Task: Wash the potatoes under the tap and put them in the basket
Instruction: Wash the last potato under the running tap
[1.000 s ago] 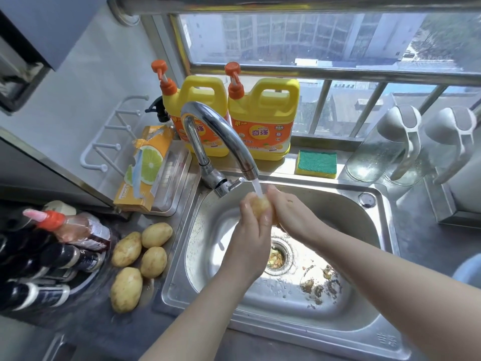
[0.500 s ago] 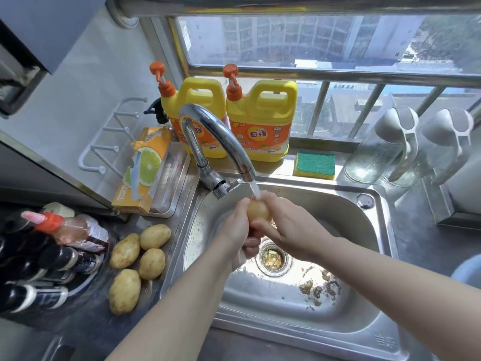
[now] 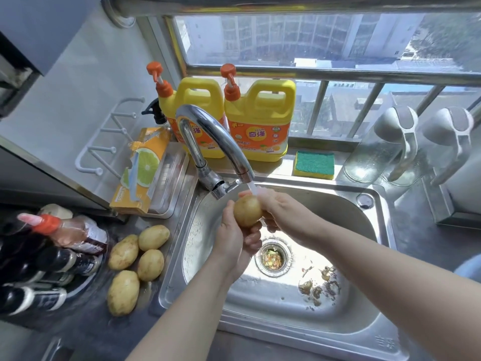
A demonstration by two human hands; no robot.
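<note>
Potato point(image 3: 247, 211): held over the far left part of the sink point(image 3: 377, 308), just under the spout of the tap point(image 3: 208, 131), from which a thin stream of water point(image 3: 253, 189) is let fall onto its far side. Left hand point(image 3: 234, 246): placed beneath the potato, fingers curled up round its underside. Right hand point(image 3: 282, 213): wrapped round the potato's right and far side; both hands are thus closed upon it. Sink: steel, wet; a drain strainer point(image 3: 272, 257) with food scraps caught in it, and brown debris point(image 3: 318, 286) scattered on the basin floor to the right. Four unwashed potatoes point(image 3: 150, 264): laid close together on the counter left of the sink. Tray point(image 3: 179, 183): set at the far left of the sink, with a carton point(image 3: 141, 168) printed with a citrus slice propped in it. Two yellow detergent jugs point(image 3: 260, 126): stood side by side behind the tap on the window ledge, orange pumps fitted. Sponge point(image 3: 314, 164): green over yellow, laid right of the jugs. Two clear glass pitchers point(image 3: 377, 152): stood at far right; contents cannot be told. Sauce bottles point(image 3: 52, 256): grouped at near left.
</note>
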